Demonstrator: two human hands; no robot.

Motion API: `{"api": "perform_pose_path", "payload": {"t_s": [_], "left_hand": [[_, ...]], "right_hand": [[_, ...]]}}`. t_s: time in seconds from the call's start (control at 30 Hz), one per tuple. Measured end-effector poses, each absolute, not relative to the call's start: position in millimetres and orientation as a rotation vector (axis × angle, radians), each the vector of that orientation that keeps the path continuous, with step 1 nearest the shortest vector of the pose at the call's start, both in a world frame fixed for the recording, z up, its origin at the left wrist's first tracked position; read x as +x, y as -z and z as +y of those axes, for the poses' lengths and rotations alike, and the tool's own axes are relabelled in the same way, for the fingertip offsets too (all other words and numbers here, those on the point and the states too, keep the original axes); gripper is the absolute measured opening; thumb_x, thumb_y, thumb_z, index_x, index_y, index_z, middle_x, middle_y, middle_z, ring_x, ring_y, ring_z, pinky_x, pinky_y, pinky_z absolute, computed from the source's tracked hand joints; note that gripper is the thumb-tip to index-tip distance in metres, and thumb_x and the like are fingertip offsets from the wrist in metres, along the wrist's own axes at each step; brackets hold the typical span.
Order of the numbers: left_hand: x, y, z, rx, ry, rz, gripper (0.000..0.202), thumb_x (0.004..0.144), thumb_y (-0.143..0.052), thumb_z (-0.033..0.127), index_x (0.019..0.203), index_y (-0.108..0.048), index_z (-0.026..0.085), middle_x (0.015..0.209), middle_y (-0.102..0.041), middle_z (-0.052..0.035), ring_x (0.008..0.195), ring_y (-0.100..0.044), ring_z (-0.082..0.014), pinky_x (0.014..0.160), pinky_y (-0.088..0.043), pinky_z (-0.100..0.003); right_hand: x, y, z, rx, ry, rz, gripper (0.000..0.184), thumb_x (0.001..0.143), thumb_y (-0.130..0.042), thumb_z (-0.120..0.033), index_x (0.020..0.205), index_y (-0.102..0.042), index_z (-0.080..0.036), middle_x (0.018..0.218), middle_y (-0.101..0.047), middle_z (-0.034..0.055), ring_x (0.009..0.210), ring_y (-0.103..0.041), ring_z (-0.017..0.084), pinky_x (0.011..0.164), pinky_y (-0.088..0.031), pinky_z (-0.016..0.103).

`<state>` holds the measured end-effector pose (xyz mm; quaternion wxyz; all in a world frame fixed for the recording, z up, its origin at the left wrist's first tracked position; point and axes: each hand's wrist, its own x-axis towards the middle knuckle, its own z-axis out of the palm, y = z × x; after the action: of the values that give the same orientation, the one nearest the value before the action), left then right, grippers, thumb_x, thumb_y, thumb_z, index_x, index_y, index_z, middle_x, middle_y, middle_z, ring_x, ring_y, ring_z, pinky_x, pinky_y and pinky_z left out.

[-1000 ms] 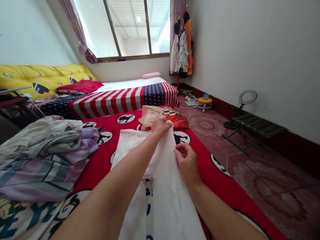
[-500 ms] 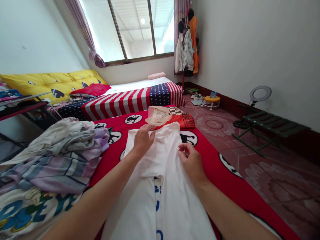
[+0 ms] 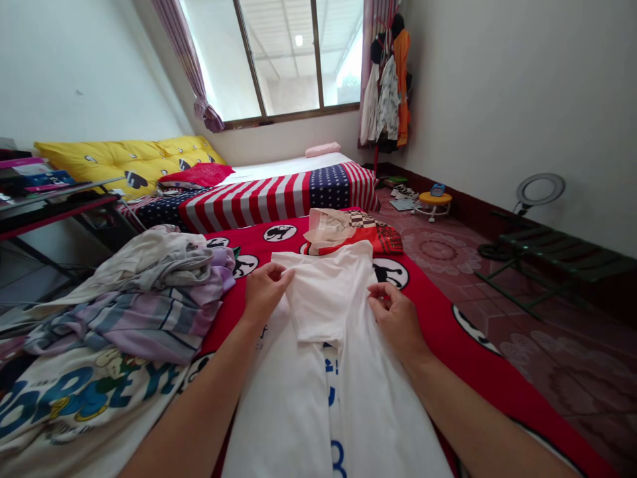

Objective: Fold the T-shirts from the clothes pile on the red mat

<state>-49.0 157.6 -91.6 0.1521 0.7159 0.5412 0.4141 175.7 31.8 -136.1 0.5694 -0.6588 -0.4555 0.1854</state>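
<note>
A white T-shirt (image 3: 323, 292) lies partly folded in front of me, with a sleeve turned inward over its middle. Blue lettering shows in the gap between the folded sides. My left hand (image 3: 265, 291) pinches the cloth at the left side near the far end. On the opposite side, my right hand (image 3: 395, 315) has its thumb and fingers closed at the shirt's right edge. Just beyond the shirt lie folded clothes (image 3: 371, 238), red with a checked part and a sheer peach piece.
A red patterned blanket (image 3: 432, 345) lies beneath the shirt. Loose clothes (image 3: 144, 299) are heaped at left. Behind stands a bed with a striped, starred cover (image 3: 263, 199). On the right are a folding stool (image 3: 552, 249), a ring light (image 3: 541, 189) and a low yellow stool (image 3: 434, 198).
My left hand has moved left and toward me from the shirt's far end to its left side. My right hand stays at the right edge. The view has shifted slightly left.
</note>
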Motion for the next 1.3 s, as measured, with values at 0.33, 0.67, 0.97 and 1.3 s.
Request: {"api": "perform_pose_path", "payload": {"t_s": [0.33, 0.67, 0.97, 1.3], "left_hand": [[-58, 86, 156, 2.224, -0.736, 1.765, 0.040, 0.074, -0.065, 0.036, 0.112, -0.063, 0.021, 0.099, -0.068, -0.0060, 0.079, -0.064, -0.0190, 0.071, -0.046, -0.028], [-42, 56, 112, 2.392, -0.023, 0.951, 0.028, 0.069, -0.072, 0.042, 0.086, -0.074, 0.021, 0.087, -0.069, -0.0030, 0.077, -0.061, -0.0188, 0.068, -0.043, -0.025], [-44, 85, 101, 2.529, -0.210, 1.010, 0.022, 0.073, -0.071, 0.034, 0.090, -0.066, 0.021, 0.098, -0.061, -0.0049, 0.092, -0.058, -0.0217, 0.082, -0.045, -0.030], [-135, 100, 10, 2.456, -0.387, 0.781, 0.035, 0.087, -0.058, 0.021, 0.122, -0.062, 0.022, 0.146, -0.040, -0.0123, 0.133, -0.041, -0.0268, 0.110, -0.034, -0.040]], "right_hand": [[176, 137, 32, -1.546, -0.447, -1.074, 0.019, 0.077, -0.056, -0.029, 0.089, -0.063, -0.017, 0.078, -0.066, 0.0040, 0.057, -0.055, 0.014, 0.056, -0.042, 0.026], [179, 139, 33, -1.546, -0.445, -1.099, 0.019, 0.077, -0.057, -0.031, 0.088, -0.064, -0.018, 0.078, -0.067, 0.0038, 0.059, -0.056, 0.015, 0.056, -0.043, 0.026], [178, 136, 34, -1.582, -0.390, -1.154, 0.015, 0.073, -0.056, -0.029, 0.082, -0.064, -0.019, 0.073, -0.066, 0.0025, 0.056, -0.054, 0.015, 0.056, -0.041, 0.027], [174, 125, 19, -1.631, -0.358, -1.462, 0.025, 0.069, -0.056, -0.020, 0.093, -0.063, -0.016, 0.091, -0.065, 0.0059, 0.064, -0.055, 0.015, 0.068, -0.048, 0.032]]}}
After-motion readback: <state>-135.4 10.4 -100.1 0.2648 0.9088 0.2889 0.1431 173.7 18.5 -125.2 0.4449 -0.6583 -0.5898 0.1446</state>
